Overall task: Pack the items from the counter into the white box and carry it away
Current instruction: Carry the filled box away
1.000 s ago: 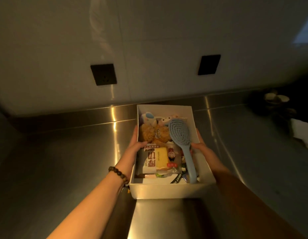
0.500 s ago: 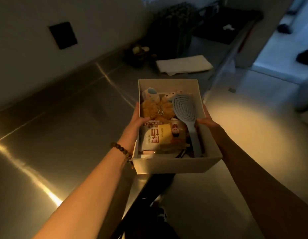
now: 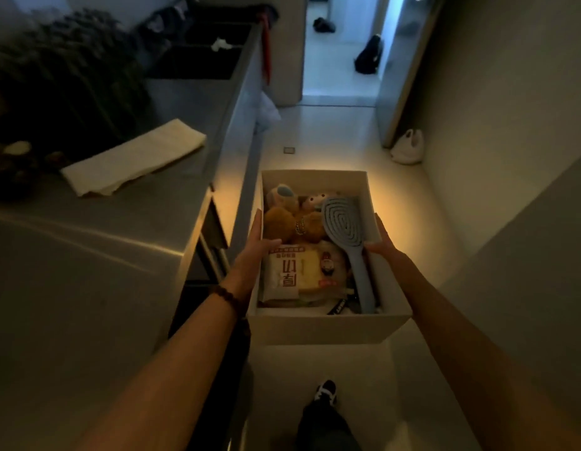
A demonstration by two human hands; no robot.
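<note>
I hold the white box (image 3: 318,330) in the air over the floor, to the right of the steel counter (image 3: 87,255). My left hand (image 3: 250,258) grips its left wall and my right hand (image 3: 385,245) grips its right wall, thumbs inside. Inside lie a blue hairbrush (image 3: 347,232), a brown plush toy (image 3: 289,222), small pale plush figures (image 3: 282,193) at the far end, and a packaged snack (image 3: 298,271) with red print.
A folded white cloth (image 3: 133,157) lies on the counter, with dark clutter (image 3: 64,76) behind it. A narrow floor passage runs ahead to a lit doorway (image 3: 341,60). A white bag (image 3: 407,146) sits by the right wall. My shoe (image 3: 324,390) shows below.
The box has left the counter and swung right with my view. It now hangs over the floor, facing the passage. Both hands kept their grip.
</note>
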